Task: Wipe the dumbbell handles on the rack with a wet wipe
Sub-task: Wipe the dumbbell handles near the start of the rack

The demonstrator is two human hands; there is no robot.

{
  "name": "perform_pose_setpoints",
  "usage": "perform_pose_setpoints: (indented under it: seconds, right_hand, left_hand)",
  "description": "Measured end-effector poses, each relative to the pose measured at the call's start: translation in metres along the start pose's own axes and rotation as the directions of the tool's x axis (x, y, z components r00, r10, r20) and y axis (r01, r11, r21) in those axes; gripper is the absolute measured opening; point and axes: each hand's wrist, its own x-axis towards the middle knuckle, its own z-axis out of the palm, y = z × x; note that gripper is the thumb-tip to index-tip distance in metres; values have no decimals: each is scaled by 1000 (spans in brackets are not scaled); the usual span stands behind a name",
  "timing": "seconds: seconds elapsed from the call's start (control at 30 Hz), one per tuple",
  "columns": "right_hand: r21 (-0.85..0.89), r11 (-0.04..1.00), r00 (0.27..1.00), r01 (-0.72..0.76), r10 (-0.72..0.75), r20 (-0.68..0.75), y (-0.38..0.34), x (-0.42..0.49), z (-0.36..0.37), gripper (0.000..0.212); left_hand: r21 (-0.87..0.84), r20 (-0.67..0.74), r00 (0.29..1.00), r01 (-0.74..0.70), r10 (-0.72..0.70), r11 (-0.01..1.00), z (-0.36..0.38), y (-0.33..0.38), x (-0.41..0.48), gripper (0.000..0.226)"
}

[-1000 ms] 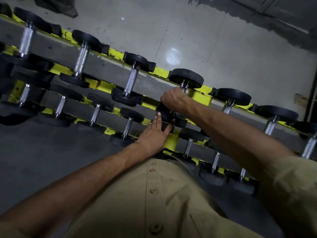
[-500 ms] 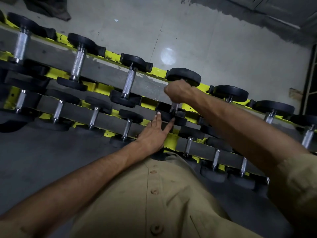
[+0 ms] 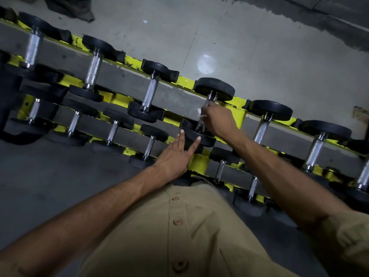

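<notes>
Right hand (image 3: pixel 218 121) is curled round the steel handle (image 3: pixel 200 126) of one dumbbell (image 3: pixel 214 89) on the upper tier of the yellow rack (image 3: pixel 199 163). It pinches a white wet wipe (image 3: pixel 200 115) against the bar, and a scrap of the wipe shows at the fingers' edge. I see the left hand (image 3: pixel 175 154) lying flat, fingers straight and slightly spread, fingertips touching that dumbbell's near black head. More dumbbells sit in rows on both sides of it. Beyond it lies grey floor (image 3: pixel 259 56).
</notes>
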Motion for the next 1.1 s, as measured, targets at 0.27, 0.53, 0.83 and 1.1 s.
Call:
perform_pose_setpoints:
  seconds: [0.27, 0.53, 0.83, 1.1]
  right_hand:
    - [632, 543, 797, -553, 567, 210, -3, -42, 62, 20]
    - [882, -202, 610, -426, 655, 445, 29, 27, 51, 19]
    - [642, -609, 631, -466, 280, 723, 25, 36, 61, 29]
    - [550, -805, 671, -224, 282, 686, 28, 50, 65, 26]
  left_hand:
    - [-8, -79, 997, 14, -15, 1000, 3, 6, 1, 116]
    - [61, -62, 996, 74, -70, 995, 5, 14, 1, 120]
    - [79, -52, 991, 129, -125, 988, 5, 24, 1, 122]
    - [67, -49, 990, 133, -130, 989, 4, 26, 1, 122]
